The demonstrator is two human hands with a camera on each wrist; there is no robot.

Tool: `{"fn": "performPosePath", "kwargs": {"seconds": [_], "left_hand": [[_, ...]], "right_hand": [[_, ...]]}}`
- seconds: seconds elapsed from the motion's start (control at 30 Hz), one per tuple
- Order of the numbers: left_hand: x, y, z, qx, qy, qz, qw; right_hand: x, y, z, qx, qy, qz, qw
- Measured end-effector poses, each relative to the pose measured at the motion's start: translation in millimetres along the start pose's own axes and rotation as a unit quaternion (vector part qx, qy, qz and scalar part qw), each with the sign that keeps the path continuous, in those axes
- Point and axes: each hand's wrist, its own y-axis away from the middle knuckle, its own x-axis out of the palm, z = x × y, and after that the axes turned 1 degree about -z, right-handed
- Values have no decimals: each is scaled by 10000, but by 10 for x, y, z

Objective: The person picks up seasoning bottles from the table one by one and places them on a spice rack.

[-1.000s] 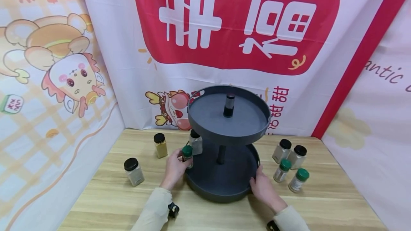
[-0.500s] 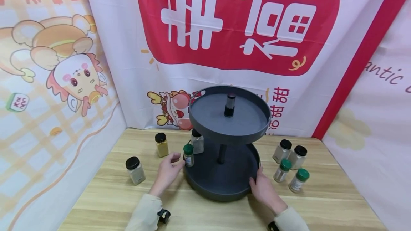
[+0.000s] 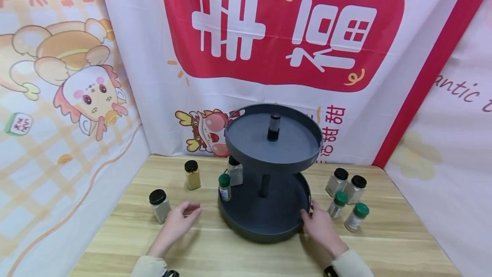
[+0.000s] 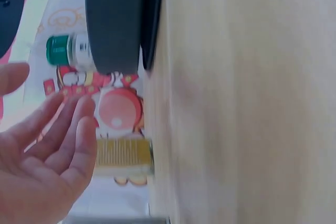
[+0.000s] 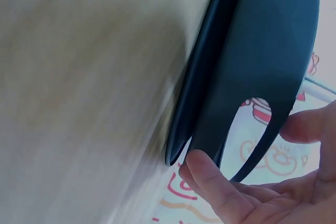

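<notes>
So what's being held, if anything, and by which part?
Right hand has the lower tray by its side wall, at the handle. Left hand holds nothing.

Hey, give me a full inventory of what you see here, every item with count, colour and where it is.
Two-tier tray: 1, dark grey, mid-table
Green-capped tray jar: 1, green lid, lower tier, left edge
Black-capped tray jar: 1, black lid, behind that jar
Yellow jar: 1, yellow with black lid, table, back left
Pale jar: 1, pale with black lid, table, left
Right-side black-capped jars: 2, pale, table, right
Right-side green-capped jars: 2, green lids, in front of those
Table: 1, light wood, beneath
Printed cloth: mostly white, red and orange prints, back and sides
Wristbands: 2, black, at the cuffs
Sleeves: 2, cream, bottom edge
Left hand: 1, near the pale jar
Right hand: 1, gripping the lower tier's right rim
</notes>
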Motion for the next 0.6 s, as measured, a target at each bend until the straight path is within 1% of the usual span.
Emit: {"fn": "performPosePath", "kwargs": {"seconds": [0.1, 0.23, 0.33, 0.37, 0.47, 0.57, 0.6], "left_hand": [[-102, 74, 76, -16, -85, 66, 9999], [-241, 129, 159, -23, -188, 118, 9998], [-325, 156, 195, 21, -322, 90, 9994], [-352, 166, 206, 129, -408, 82, 9990], [-419, 190, 235, 175, -486, 60, 9986], [-482, 212, 261, 165, -577, 28, 9982], [-504, 217, 270, 61, -573, 8, 9983]], "right_hand": [[-42, -36, -13, -38, 33, -74, 10000], [-84, -87, -21, -9, 24, -35, 10000], [-104, -122, -32, 41, 30, 48, 10000], [-106, -133, -39, 66, 33, 73, 9999], [-104, -162, -58, 115, 27, 128, 9998], [-98, -195, -82, 201, 10, 195, 9996], [-100, -205, -85, 234, -8, 226, 9995]]}}
